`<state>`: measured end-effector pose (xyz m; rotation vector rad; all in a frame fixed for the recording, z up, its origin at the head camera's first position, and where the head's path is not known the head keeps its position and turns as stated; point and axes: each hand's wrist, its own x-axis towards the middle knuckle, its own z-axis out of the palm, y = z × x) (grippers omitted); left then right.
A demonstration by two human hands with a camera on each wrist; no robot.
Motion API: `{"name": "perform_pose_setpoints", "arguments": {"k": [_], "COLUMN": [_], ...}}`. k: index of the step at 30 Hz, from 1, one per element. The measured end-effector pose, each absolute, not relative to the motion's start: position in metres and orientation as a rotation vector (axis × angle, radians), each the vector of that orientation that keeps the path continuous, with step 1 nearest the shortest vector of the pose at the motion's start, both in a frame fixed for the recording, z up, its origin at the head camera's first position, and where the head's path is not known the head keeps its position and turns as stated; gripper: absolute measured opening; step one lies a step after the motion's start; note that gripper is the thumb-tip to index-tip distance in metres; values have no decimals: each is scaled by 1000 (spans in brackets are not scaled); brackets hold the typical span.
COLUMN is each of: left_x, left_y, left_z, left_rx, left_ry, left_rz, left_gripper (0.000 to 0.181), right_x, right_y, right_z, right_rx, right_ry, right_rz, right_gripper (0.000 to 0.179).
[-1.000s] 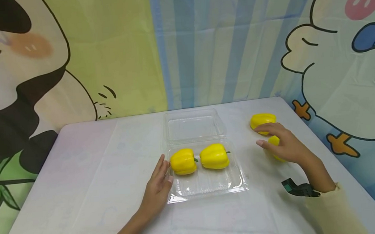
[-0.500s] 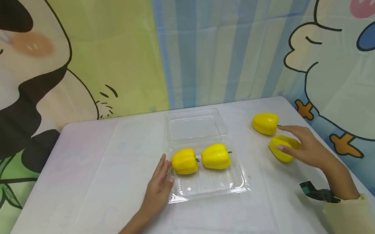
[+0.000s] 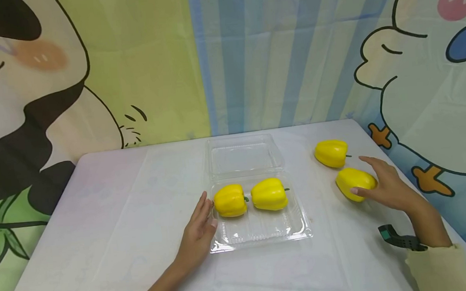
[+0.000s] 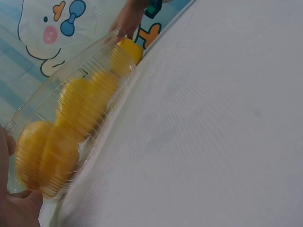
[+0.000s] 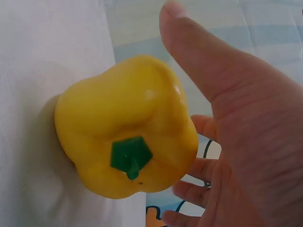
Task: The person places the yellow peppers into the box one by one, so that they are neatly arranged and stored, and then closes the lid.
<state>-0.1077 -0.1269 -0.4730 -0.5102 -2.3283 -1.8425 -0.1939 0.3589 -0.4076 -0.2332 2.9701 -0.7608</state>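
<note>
A clear plastic clamshell box lies with its lid spread back, and two yellow bell peppers sit side by side in its base: a left pepper and a right pepper. My left hand rests along the box's left edge, fingers straight. To the right, my right hand hovers spread at a yellow bell pepper on the table, thumb over its near side and fingers beyond it. In the right wrist view that pepper shows its green stem, with thumb and fingers spread around it.
Another yellow bell pepper lies just behind the one at my right hand. A white cloth covers the table. Behind it hangs a printed curtain with cartoon animals. The box's lid lies flat toward the back.
My right hand has moved right from over the two loose peppers to the right side of the nearer one, uncovering both. The left hand stays at the box.
</note>
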Motion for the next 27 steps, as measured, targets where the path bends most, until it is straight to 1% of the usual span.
{"name": "perform_pose_setpoints", "arguments": {"k": [4,9,17,21,27], "left_x": [-108,-107,-106,-106,-107], "left_y": [-127,-126,-127,-127,-126], "left_z": [-474,-473,-472,-472,-471], "left_rx": [-513,-514,-507,-510,-508], "left_ry": [-2326,-2323,-2332,-2336,-2334], "left_rz": [-1841,-1844,-1834,-1826,-1826], "left_gripper": [56,56,56,56,55], "right_x": [-194,-193,-193,-192,-190], "right_y": [362,362,361,358,352], "right_z": [-409,-410,-410,-407,-397], "right_rx": [-151,-164,-178,-206,-323], "right_ry": [2871,2862,2884,2900,2931], "right_rz": [-723,-676,-646,-673,-739], "right_gripper": [101,90,88,85,78]}}
